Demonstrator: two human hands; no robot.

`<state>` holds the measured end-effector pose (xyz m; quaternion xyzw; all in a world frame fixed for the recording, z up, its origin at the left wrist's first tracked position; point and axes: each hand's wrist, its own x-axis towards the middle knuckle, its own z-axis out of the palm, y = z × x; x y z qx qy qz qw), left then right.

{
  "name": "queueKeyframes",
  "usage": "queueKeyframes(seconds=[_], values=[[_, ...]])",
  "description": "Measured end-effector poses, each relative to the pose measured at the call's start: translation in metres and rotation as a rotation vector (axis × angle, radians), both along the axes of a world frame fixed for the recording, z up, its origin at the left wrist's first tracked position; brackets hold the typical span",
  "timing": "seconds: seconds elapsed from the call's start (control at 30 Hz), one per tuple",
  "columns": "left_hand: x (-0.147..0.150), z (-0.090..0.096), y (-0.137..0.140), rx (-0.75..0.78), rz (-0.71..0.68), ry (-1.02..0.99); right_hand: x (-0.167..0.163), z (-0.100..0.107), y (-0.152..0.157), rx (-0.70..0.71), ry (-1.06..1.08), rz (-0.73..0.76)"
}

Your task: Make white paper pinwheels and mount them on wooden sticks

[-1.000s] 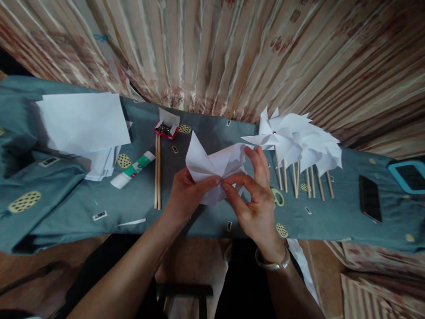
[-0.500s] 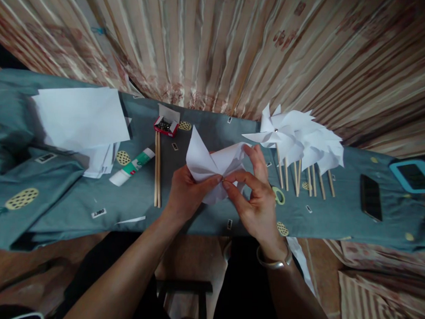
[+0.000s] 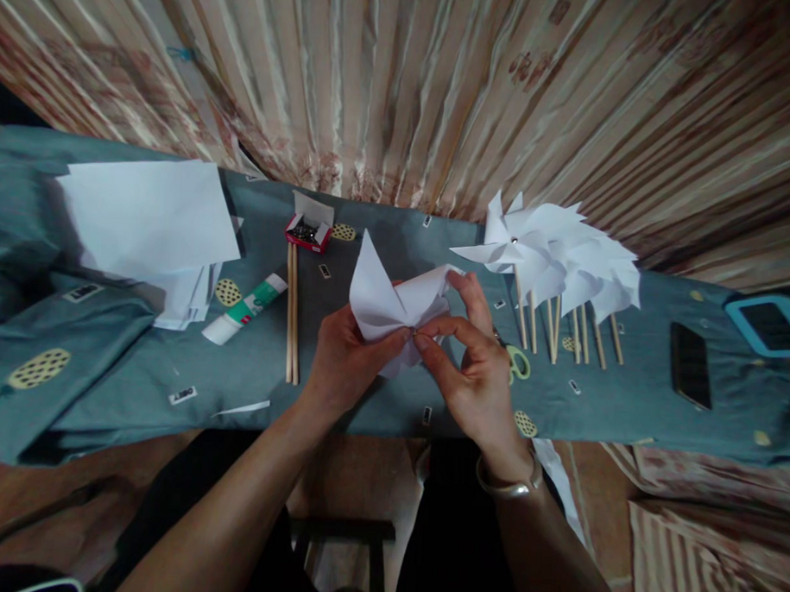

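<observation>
A white paper pinwheel [image 3: 375, 291] is held up over the table, its blades partly folded in and one tip pointing up. My left hand [image 3: 351, 351] grips it from the left, thumb pressed at its centre. My right hand [image 3: 467, 359] pinches a tiny metal pin [image 3: 414, 332] at that centre between thumb and forefinger, while its other fingers touch the paper's right edge. How far the pin goes through the paper is hidden by the fingertips. Green-handled scissors [image 3: 517, 363] lie beside my right hand, partly covered by it.
Finished pinwheels on sticks [image 3: 552, 254] lie at the right. Farther right are a phone [image 3: 691, 365] and a blue-framed tablet [image 3: 773, 326]. On the left are white paper sheets [image 3: 152, 210], a glue stick [image 3: 245, 310], wooden sticks [image 3: 292, 318] and a red box of metal pins [image 3: 307, 232].
The pinwheel has tilted slightly and shifted a little in my hands. My fingers stay pinched at its centre, and the things on the table have not moved.
</observation>
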<state>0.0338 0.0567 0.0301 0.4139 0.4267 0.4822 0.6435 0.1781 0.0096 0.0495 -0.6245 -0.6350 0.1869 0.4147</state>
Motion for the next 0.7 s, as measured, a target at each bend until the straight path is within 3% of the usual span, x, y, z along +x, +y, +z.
queueKeyframes(seconds=[0.23,0.43,0.7], values=[[-0.001,-0.001,0.001,-0.013,-0.031,-0.032,0.000,-0.001,0.001,-0.041,0.121,-0.021],[-0.001,-0.003,0.001,-0.044,-0.024,-0.062,0.001,-0.008,0.002,0.004,0.153,-0.037],[-0.004,-0.002,0.001,-0.031,-0.018,-0.009,0.000,-0.015,0.001,0.053,0.148,-0.210]])
